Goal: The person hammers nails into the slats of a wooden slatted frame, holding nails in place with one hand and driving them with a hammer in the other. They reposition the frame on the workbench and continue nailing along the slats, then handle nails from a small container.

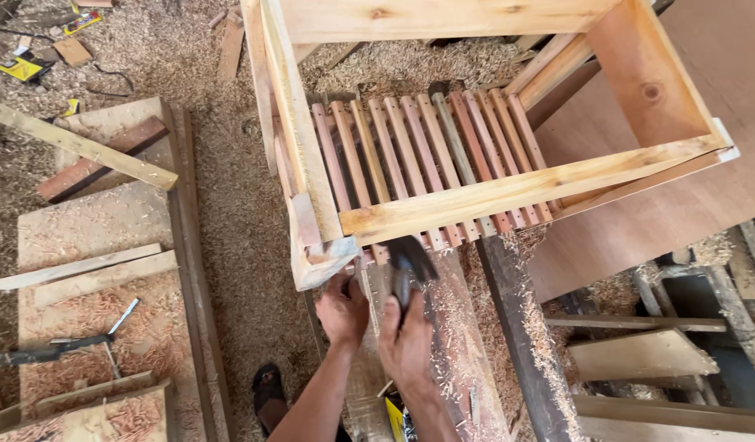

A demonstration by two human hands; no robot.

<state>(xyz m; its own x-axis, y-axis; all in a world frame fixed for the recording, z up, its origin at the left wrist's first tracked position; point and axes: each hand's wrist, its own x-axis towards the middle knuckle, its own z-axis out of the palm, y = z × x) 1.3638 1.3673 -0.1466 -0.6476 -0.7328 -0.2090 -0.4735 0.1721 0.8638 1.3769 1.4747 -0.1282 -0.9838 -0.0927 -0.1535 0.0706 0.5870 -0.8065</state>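
Note:
A light wooden frame [508,190] with a row of reddish slats [410,151] rests on a workbench in front of me. My right hand [408,344] grips the handle of a dark hammer [406,262], whose head is just below the frame's front rail. My left hand [343,313] is closed under the frame's near left corner block [320,258], fingers pinched on something too small to make out.
Sawdust and shavings cover the floor. Flat boards with loose strips [91,274] and a dark hand tool [46,352] lie at left. A plywood sheet [680,205] is at right, with planks [639,356] below it. My sandalled foot [268,389] shows near the bottom.

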